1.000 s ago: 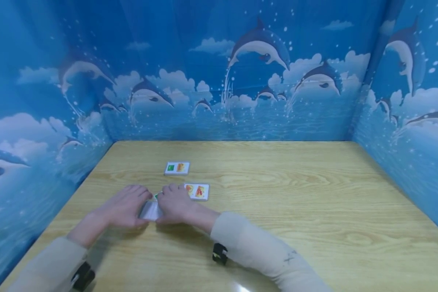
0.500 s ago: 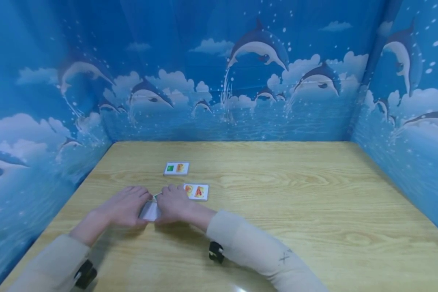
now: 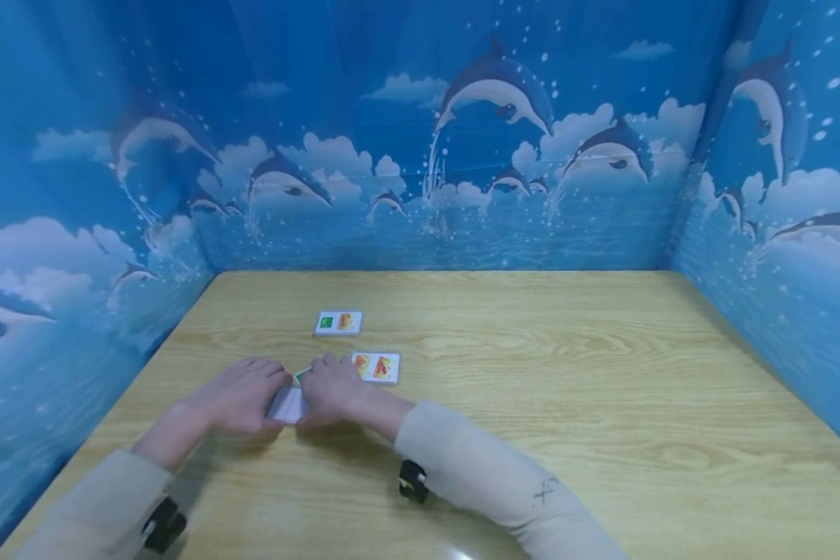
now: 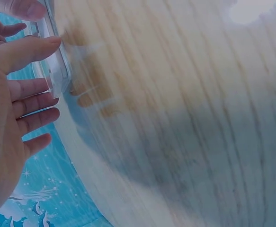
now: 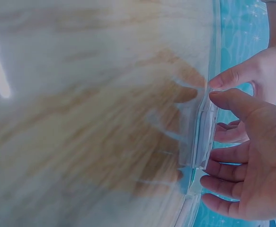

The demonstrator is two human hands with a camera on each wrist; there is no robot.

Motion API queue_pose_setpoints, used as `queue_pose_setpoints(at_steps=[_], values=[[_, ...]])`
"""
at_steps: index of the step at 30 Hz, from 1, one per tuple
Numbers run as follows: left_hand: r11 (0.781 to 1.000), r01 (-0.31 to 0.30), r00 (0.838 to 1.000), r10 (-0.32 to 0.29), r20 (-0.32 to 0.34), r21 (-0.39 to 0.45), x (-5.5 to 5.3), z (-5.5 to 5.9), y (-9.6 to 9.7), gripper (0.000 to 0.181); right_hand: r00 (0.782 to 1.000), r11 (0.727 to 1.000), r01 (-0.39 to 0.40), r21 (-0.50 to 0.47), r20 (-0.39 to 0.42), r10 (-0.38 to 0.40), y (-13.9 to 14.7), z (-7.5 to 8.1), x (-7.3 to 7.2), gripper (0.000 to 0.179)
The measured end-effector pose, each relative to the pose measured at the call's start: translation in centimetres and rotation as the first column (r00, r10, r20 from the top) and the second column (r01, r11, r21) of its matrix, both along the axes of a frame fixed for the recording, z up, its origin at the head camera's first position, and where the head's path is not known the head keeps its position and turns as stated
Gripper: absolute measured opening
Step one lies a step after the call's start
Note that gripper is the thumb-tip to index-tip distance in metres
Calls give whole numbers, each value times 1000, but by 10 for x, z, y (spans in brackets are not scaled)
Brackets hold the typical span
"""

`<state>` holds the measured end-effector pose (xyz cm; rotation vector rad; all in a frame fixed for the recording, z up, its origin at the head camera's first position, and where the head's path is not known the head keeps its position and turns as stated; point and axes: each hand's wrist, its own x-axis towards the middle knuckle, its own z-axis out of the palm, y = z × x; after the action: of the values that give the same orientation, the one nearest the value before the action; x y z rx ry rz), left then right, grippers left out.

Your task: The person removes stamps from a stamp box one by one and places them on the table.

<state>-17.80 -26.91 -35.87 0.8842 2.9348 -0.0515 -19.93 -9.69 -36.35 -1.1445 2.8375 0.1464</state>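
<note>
Low over the near left of the table, both hands hold a small clear plastic case (image 3: 288, 405) between them. My left hand (image 3: 241, 397) grips its left end, with thumb on the near side and fingers on the far side in the left wrist view. My right hand (image 3: 336, 393) holds the right end in the same manner, and the right wrist view shows the case (image 5: 205, 135) edge-on between thumb and fingers. A green printed corner shows between the hands at the far side. Fingers cover most of the case, so its contents cannot be told.
Two white cases with pictures lie flat beyond the hands: one with a green square and food (image 3: 338, 323), another with two food pictures (image 3: 383, 368), partly behind the right hand. The wood-grain table (image 3: 567, 389) meets a dolphin-print curtain (image 3: 420, 179) at its back and sides.
Both hands stay almost still on the case. The right forearm has shifted slightly left, and the head view has moved a little. The other two cases have not moved.
</note>
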Motion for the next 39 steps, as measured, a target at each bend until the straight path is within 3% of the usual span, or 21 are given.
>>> queue_pose_setpoints(at_steps=[12,20,32,39], values=[[999,-34,997,34,65,3,1,2,4,54,999,1000,13,-3,32,-12,-1,-2,0,51],[999,-32,998,32,59,12,1,3,5,55,998,1000,22,-21,52,-21,0,-1,-1,54],[999,-38,998,38,58,4,-1,2,5,55,999,999,12,34,48,-14,2,1,-3,51],[999,-32,998,32,46,-1,-1,2,7,55,996,999,16,36,93,-19,2,1,-5,50]])
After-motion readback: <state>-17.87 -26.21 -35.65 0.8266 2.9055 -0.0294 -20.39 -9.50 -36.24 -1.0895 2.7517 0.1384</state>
